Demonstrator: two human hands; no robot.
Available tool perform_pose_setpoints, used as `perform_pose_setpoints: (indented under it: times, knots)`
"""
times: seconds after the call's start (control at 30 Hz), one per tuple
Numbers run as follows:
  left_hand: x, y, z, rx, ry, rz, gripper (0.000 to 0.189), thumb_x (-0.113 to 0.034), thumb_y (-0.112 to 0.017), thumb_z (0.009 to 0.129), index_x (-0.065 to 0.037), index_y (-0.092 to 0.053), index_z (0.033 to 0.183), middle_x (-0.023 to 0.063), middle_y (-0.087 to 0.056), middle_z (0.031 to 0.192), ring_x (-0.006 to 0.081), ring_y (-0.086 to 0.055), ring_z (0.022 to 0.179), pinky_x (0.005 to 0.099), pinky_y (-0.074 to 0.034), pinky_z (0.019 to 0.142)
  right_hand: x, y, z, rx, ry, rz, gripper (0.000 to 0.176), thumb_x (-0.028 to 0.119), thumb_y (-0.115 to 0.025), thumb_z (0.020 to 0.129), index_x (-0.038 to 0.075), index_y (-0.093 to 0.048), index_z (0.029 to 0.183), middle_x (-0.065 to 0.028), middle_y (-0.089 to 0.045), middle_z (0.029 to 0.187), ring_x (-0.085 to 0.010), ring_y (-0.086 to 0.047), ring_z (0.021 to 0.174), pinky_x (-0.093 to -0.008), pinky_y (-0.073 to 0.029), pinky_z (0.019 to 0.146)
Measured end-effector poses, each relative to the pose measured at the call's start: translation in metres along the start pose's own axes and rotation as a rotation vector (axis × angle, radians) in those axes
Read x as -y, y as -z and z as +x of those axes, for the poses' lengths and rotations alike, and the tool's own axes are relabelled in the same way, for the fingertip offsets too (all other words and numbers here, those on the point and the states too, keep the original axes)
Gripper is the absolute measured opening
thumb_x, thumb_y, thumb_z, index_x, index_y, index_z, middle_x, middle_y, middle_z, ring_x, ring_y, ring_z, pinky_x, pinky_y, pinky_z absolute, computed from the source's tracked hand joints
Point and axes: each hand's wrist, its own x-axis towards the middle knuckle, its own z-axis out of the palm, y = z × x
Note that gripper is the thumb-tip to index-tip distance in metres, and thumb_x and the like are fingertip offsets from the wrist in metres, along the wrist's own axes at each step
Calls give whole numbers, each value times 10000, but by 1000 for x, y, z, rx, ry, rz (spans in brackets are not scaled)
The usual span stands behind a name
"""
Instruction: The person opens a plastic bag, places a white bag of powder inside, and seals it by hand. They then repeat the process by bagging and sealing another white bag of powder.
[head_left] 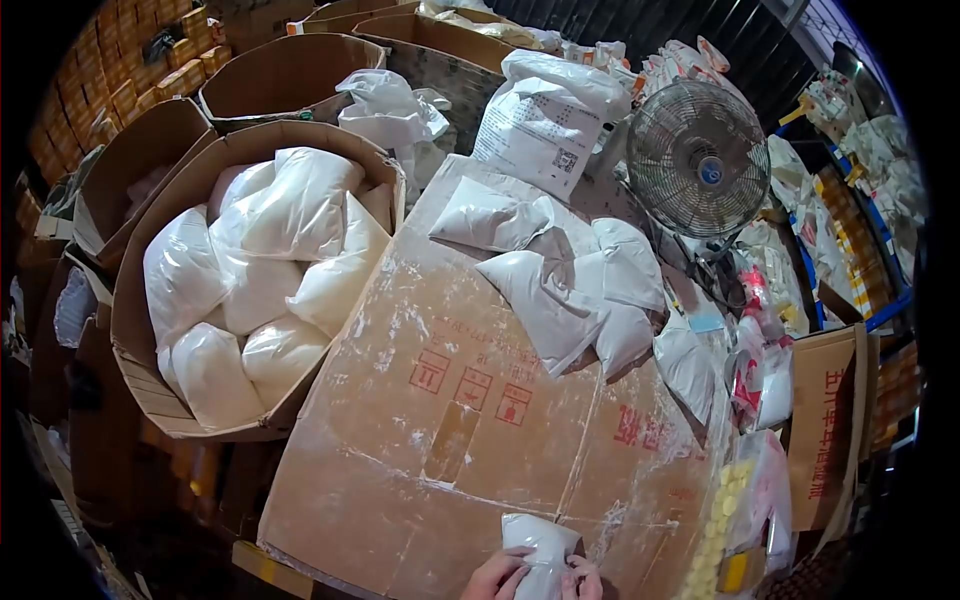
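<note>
At the bottom edge of the view, a white plastic bag (pixel 541 548) stands on a flattened cardboard sheet (pixel 400 480). My left hand (pixel 496 575) grips its left side with bent fingers. On the opposite side, my right hand (pixel 582 579) is closed on the same bag, fingertips at its edge. The lower part of the bag is cut off by the frame. Farther up the cardboard lie several filled white bags (pixel 545 300), some overlapping. One more white bag (pixel 685 368) rests to their right.
A large cardboard box (pixel 125 330) at left holds several filled clear bags. A metal fan (pixel 698 160) stands at the back right, beside a big white sack (pixel 545 120) with a printed code. An upright carton (pixel 822 430) and yellow pieces (pixel 712 530) line the right side.
</note>
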Motion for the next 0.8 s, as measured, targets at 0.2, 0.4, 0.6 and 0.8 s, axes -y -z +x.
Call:
perform_pose_setpoints:
  times: [0.2,0.4,0.6,0.8]
  knots:
    - [9,-14,2,114,259,120,97,-30,-547,857,20,-585,931,246,-584,821,422,-590,803,467,-469,708,-69,-5,18,-102,21,-211,162,162,-587,929,22,-529,874,-106,-528,820,-252,-506,793,-354,-430,758]
    - [-7,-46,-8,-196,267,567,138,-111,-571,885,14,-592,939,269,-553,929,454,-547,808,511,-429,695,-75,-19,6,-348,-66,-192,267,218,-628,918,2,-565,773,-60,-524,698,-159,-482,677,-305,-427,670]
    - [-13,-54,-17,-160,456,345,182,-171,-548,945,-4,-605,901,253,-595,880,457,-576,818,476,-460,699,-47,-16,12,-259,-174,-42,267,219,-624,921,-4,-573,783,-63,-533,704,-160,-485,681,-304,-428,673]
    - [-48,-26,22,-75,629,-101,248,-176,-617,925,9,-566,767,111,-550,609,190,-552,567,335,-427,549,-25,-17,23,-188,-246,82,268,220,-621,924,-10,-581,793,-65,-542,711,-161,-489,686,-302,-429,677]
